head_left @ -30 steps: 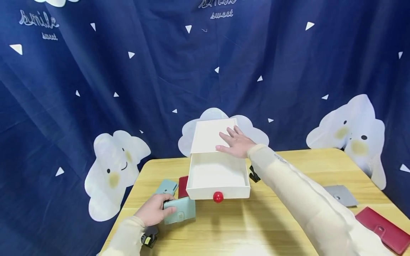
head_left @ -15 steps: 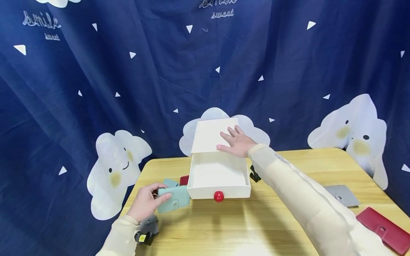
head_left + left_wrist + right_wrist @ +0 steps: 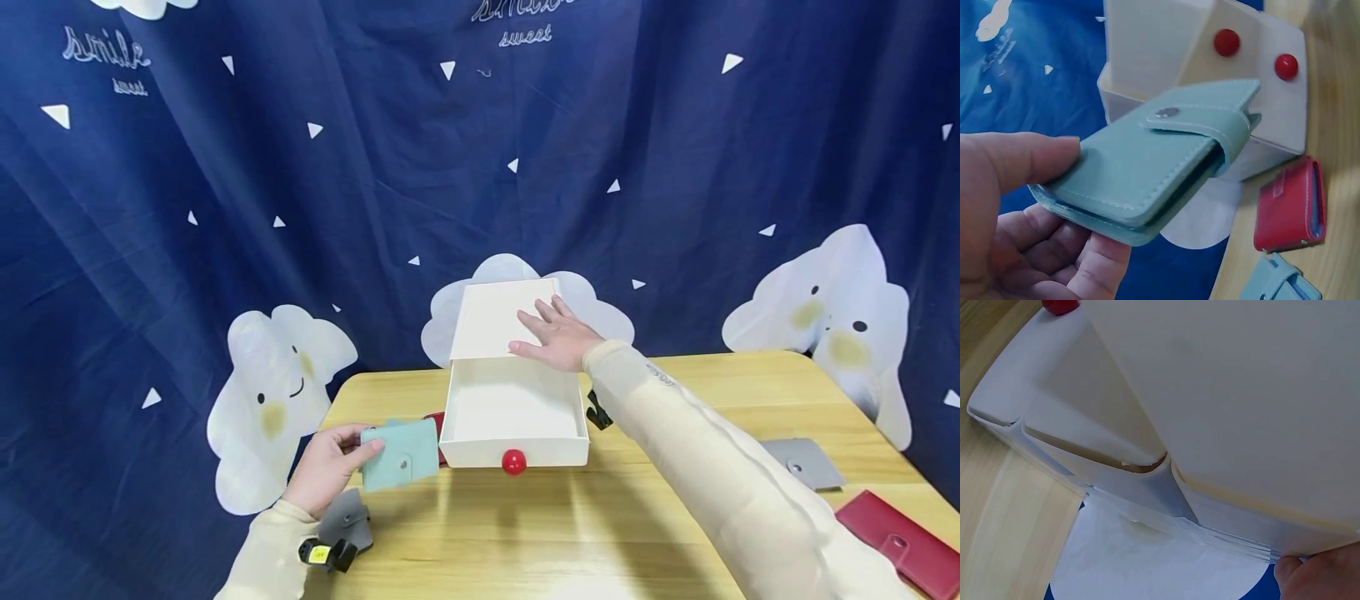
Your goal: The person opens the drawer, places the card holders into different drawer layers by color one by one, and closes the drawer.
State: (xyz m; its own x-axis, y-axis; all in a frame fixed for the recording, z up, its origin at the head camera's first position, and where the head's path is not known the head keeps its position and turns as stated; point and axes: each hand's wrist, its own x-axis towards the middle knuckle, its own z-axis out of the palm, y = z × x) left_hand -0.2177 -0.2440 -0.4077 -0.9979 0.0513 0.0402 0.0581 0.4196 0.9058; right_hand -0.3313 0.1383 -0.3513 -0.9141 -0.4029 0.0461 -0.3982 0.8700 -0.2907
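My left hand [image 3: 326, 468] pinches a light teal snap wallet [image 3: 408, 457] between thumb and fingers, raised left of the white drawer cabinet [image 3: 487, 321]. In the left wrist view the teal wallet's strap is fastened with a metal snap. My right hand [image 3: 558, 340] rests on the cabinet's top with fingers spread. The top drawer [image 3: 476, 454] is pulled out, showing a bare white bottom and a red round knob [image 3: 513, 462]. Beside the cabinet lie a red wallet [image 3: 1286, 209] and a second teal wallet [image 3: 1282, 281], mostly hidden in the head view.
A grey wallet [image 3: 348, 521] lies on the wooden table [image 3: 525, 550] near my left wrist. At the right are another grey wallet [image 3: 806, 464] and a larger red wallet [image 3: 900, 542]. A dark blue curtain [image 3: 375, 167] hangs behind the table.
My left hand has lifted the teal wallet and moved it left and up, beside the drawer. The grey wallet near the left wrist has become more visible. My right hand has stayed put.
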